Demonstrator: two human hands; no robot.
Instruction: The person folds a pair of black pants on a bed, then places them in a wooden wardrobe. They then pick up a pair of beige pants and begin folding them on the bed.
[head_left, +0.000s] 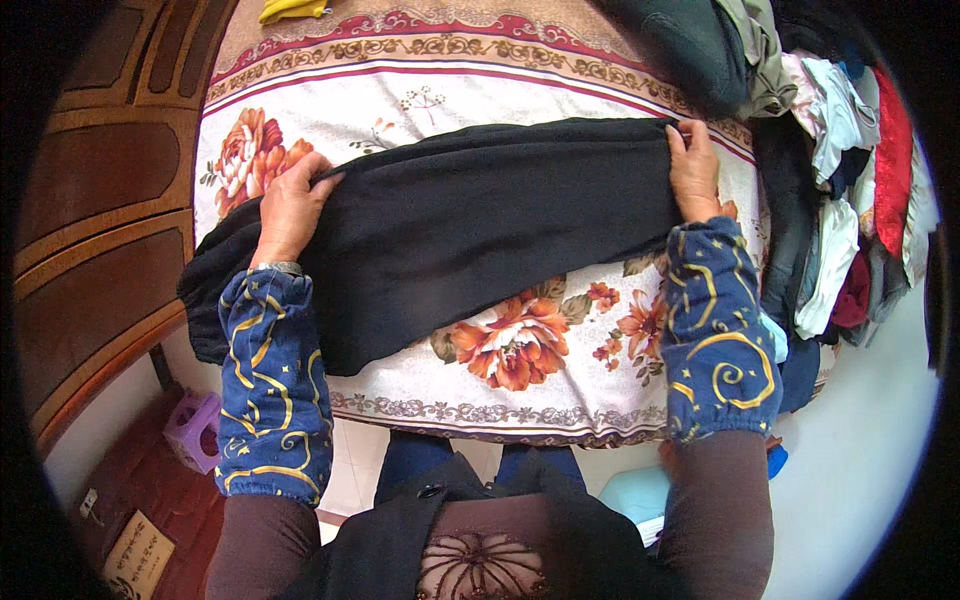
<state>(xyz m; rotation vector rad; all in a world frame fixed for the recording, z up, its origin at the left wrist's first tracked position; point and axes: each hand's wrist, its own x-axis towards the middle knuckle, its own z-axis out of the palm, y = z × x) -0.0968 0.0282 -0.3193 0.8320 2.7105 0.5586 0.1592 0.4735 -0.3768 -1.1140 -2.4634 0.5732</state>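
Note:
A black cloth garment (487, 210) lies stretched sideways across a bed with a floral bedspread (420, 401). My left hand (289, 206) pinches its upper edge toward the left, and the garment's bunched end spreads past my wrist to the bed's edge. At the far right corner, my right hand (694, 169) grips the cloth between thumb and fingers. Both forearms wear blue sleeve covers with yellow swirls. Whether the garment is trousers or something else, I cannot tell.
Piled clothes (836, 150) in several colours cover the bed's right side, with dark folded garments (682, 52) behind. A yellow cloth (292, 9) sits at the far edge. To the left stands a wooden headboard (97, 195); below it is a purple box (193, 431).

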